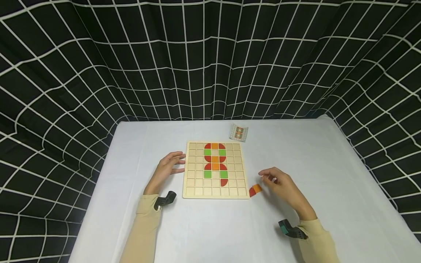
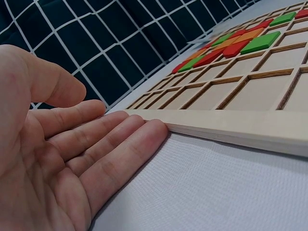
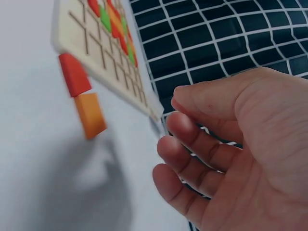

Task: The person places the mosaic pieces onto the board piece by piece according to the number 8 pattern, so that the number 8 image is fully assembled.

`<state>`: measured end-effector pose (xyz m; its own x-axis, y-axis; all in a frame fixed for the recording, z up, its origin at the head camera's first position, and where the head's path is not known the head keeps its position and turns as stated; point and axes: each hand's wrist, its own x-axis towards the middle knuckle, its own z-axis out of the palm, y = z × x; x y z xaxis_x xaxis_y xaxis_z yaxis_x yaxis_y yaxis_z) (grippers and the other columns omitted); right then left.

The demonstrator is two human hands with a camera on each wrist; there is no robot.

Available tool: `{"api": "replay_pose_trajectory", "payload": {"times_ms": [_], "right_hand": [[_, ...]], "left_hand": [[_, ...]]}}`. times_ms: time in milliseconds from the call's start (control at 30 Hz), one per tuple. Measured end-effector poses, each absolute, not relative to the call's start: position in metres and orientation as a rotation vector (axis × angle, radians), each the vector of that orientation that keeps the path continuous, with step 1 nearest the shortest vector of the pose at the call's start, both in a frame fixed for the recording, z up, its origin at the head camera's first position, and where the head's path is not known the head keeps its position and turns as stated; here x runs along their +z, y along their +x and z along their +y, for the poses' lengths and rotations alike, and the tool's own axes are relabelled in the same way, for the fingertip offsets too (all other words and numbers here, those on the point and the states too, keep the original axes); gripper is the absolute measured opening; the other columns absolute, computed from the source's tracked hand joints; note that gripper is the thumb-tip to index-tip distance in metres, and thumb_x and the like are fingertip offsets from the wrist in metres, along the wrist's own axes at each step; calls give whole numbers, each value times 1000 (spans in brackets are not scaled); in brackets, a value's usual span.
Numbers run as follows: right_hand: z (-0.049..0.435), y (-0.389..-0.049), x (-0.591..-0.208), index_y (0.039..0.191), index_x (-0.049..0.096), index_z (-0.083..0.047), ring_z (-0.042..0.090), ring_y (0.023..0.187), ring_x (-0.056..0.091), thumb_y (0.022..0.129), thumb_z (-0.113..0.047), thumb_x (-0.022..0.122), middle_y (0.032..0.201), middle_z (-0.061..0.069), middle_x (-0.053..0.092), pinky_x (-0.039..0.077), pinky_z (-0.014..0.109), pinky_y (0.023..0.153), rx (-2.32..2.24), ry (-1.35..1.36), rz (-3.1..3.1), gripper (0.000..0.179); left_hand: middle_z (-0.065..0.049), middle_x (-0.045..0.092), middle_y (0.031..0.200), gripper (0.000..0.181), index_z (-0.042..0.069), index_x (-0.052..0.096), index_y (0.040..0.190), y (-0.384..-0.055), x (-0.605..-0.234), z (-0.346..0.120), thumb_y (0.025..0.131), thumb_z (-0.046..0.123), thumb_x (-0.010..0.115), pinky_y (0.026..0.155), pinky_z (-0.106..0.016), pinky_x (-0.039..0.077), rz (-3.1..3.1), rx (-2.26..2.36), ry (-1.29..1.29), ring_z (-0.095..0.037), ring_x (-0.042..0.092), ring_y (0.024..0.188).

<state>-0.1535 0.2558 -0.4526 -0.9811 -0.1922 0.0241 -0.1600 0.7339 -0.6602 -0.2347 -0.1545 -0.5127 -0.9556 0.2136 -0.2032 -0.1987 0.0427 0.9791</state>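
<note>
A pale wooden grid board (image 1: 196, 182) lies flat on the table. Red rounded pieces, orange squares and green squares (image 1: 208, 174) fill cells in its middle columns; one red rounded piece (image 1: 224, 182) sits lowest. My left hand (image 1: 166, 167) has its fingers extended, fingertips touching the board's left edge in the left wrist view. Off the board's lower right corner lie a loose red rounded piece (image 3: 74, 76) and an orange square piece (image 3: 90, 115), side by side. Above and to the right of them hovers my right hand (image 1: 279, 185), fingers loosely bent, holding nothing.
Behind the board lies a small pattern card (image 1: 238, 133) showing a similar coloured figure on a grid. White cloth covers the table (image 1: 204, 230). Dark curtains (image 1: 210, 73) with white grid lines surround its back and sides.
</note>
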Motion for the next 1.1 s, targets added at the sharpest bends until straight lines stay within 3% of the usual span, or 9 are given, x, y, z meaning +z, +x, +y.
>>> {"api": "replay_pose_trajectory", "payload": {"times_ms": [333,633,833,1100], "right_hand": [[260,-146,-470,121,69,-3,10,83,52,94,-1,66,107,7,65,49,18,65,-1048,-298,2833,26],[259,-142,-475,127,68,-4,10,90,48,93,3,66,109,8,61,46,20,74,-970,-457,2803,35],[252,-143,-475,115,73,-10,18,100,54,90,-1,71,109,4,59,52,28,83,-891,-365,2827,26],[254,-148,-472,100,67,-12,15,85,52,91,-9,74,96,2,62,49,22,72,-934,-242,2792,12]], "left_hand": [[-19,51,150,40,1,46,145,-234,-513,-154,108,17,42,97,-36,63,2031,1990,14,-36,56,131],[-20,51,150,40,0,46,145,-234,-511,-153,108,17,43,98,-37,62,2020,1998,9,-37,55,132],[-20,50,150,40,0,46,145,-234,-511,-154,109,17,42,97,-37,63,2022,1996,13,-37,55,131],[-20,51,150,40,0,46,145,-234,-512,-154,108,17,42,96,-36,63,2022,1995,3,-37,56,131]]}}
